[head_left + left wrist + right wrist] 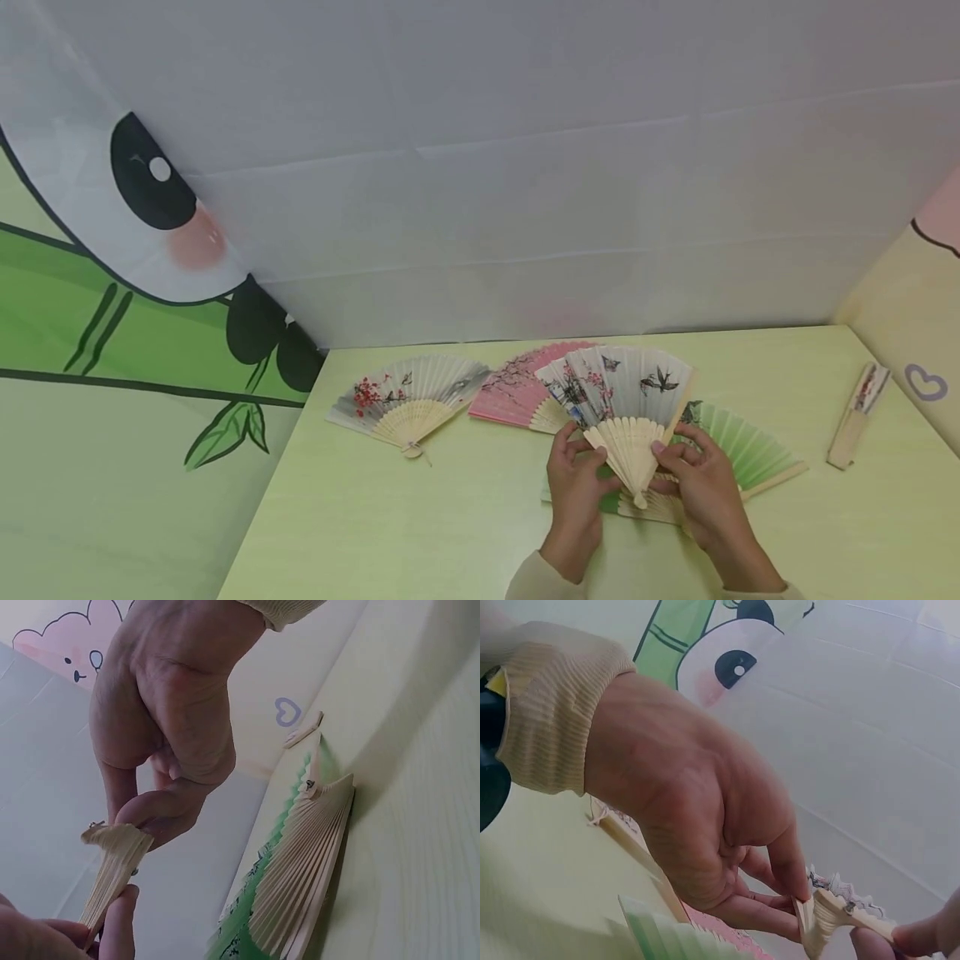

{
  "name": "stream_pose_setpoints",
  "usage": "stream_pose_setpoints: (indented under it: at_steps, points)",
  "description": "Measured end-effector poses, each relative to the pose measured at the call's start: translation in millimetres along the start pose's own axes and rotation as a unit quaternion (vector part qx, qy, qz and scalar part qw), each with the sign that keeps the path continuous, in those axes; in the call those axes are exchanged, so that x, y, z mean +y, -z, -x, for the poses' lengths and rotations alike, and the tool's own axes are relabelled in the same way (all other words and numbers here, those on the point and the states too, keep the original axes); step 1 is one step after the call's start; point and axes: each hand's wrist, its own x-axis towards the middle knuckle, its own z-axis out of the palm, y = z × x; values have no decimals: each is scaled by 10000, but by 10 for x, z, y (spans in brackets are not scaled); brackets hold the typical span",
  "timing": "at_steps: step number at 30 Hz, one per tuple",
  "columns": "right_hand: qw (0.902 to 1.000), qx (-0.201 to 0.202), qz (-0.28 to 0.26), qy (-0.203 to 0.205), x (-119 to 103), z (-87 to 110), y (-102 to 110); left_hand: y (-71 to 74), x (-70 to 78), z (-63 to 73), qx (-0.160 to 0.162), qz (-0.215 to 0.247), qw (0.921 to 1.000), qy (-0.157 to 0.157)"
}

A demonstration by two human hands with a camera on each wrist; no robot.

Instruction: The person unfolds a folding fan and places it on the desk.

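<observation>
Both hands hold a half-spread white folding fan (630,446), printed with dark birds and pink blossoms, its pivot end pointing down. The left hand (576,487) pinches the fan's left edge between thumb and fingers, while the right hand (705,492) pinches its right edge. Seen from the left wrist, the right hand (169,720) grips the wooden ribs (112,874) from the far side. From the right wrist, the left hand (697,787) has its fingertips on a rib. Beneath them lies an open green folding fan (757,450), partly hidden by the hands and the white fan.
A spread pink fan (510,392) lies behind the held one, overlapped by it in the head view. Farther left lies a spread white fan with red blossoms (412,408). A folded fan (858,417) lies near the table's right edge. Printed cloth walls (525,208) enclose the table.
</observation>
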Motion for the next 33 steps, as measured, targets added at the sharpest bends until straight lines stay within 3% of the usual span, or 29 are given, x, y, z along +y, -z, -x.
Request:
stream_pose_setpoints:
  at_steps: [7,15,25,33]
  points:
    - [9987,120,-489,83,47,70,-71,78,49,40,288,187,9994,-66]
    - [9957,326,-838,-228,87,196,-184,168,93,87,547,384,9977,-137]
    - [9883,521,-1429,-146,208,266,-395,327,112,81,925,557,9936,-340]
    - [9826,539,-1772,-119,301,317,-656,494,180,47,1422,695,9859,-540]
